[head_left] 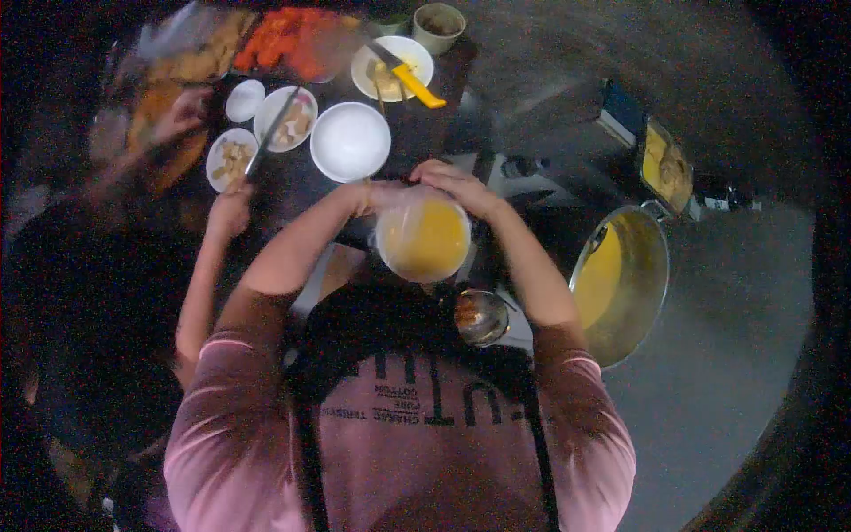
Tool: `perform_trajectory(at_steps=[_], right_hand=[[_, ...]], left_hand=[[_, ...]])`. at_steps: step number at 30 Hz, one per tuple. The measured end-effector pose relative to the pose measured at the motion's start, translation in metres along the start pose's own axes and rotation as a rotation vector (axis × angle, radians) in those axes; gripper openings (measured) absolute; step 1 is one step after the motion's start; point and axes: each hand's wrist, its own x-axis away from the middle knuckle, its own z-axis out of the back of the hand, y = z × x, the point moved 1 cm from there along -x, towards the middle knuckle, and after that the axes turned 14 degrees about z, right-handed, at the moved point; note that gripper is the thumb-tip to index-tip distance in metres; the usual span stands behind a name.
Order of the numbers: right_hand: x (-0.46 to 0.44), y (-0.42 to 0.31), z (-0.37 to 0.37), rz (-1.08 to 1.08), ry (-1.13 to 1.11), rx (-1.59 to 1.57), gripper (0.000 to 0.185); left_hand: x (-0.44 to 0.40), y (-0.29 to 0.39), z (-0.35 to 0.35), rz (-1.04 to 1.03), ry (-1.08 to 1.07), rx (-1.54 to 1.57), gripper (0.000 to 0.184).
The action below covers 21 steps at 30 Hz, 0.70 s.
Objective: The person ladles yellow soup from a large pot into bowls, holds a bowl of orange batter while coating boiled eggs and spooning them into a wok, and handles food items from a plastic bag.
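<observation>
- Left of the left fingers, another person's hand (pixel 232 208) is gripping a knife (pixel 273 131).
- Just beyond the left fingers, a white bowl (pixel 350 142) is sitting.
- The left hand (pixel 377 197) is reaching to the tub's far rim; its fingers are blurring, so whether they are grasping cannot be told.
- The tub (pixel 424 238) of yellow liquid is lying nearer the body than both sets of fingers. It is probably weighing heavily and shifting with its load, with smooth sides turning slippery if wet; opposite sides, just under the rim, are offering the steadiest hold.
- The right hand (pixel 456 186) is bending loosely at that far rim, not clenching; its grip cannot be told.
- Right of the right fingers and nearer the body, a metal bowl (pixel 481 317) is resting; farther right, a large pot (pixel 620 284) is holding yellow liquid.
</observation>
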Motion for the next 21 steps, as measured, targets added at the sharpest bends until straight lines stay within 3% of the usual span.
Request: perform_trajectory(at_steps=[2,5,7,8,10,14,15,17,18,20,21], right_hand=[[0.011,-0.002,-0.002,-0.121,0.047,-0.087,0.021],[0.035,-0.013,0.000,-0.178,0.093,0.069,0.016],[0.051,-0.020,0.002,-0.215,0.086,0.075,0.013],[0.061,-0.008,-0.001,-0.228,0.084,0.070,0.013],[0.087,0.024,-0.007,-0.258,0.224,0.020,0.010],[0.109,0.028,-0.040,-0.227,0.291,0.149,0.012],[0.103,0.026,-0.047,-0.232,0.288,0.147,0.012],[0.084,0.011,-0.063,-0.409,0.490,0.034,0.016],[0.072,-0.004,-0.073,-0.469,0.658,-0.104,0.019],[0.069,0.011,-0.077,-0.478,0.752,-0.263,0.020],[0.064,0.012,-0.078,-0.490,0.834,-0.451,0.022]], left_hand=[[-0.001,-0.007,-0.003,0.039,0.086,-0.109,0.056],[0.004,-0.017,-0.019,0.112,0.095,-0.047,0.059],[0.008,-0.026,-0.035,0.067,0.181,0.391,0.061],[-0.061,-0.086,-0.016,-0.133,0.031,0.445,0.055],[-0.052,-0.087,-0.032,-0.205,-0.014,0.566,0.050],[-0.120,-0.169,-0.026,-0.130,0.312,0.541,0.077],[-0.126,-0.180,-0.016,-0.127,0.311,0.547,0.077],[-0.137,-0.195,0.003,0.229,0.538,0.296,0.080],[-0.101,-0.163,-0.004,0.202,0.572,0.184,0.080],[-0.020,-0.088,-0.020,0.155,0.654,-0.042,0.080],[-0.025,-0.092,-0.017,0.155,0.654,-0.037,0.080]])
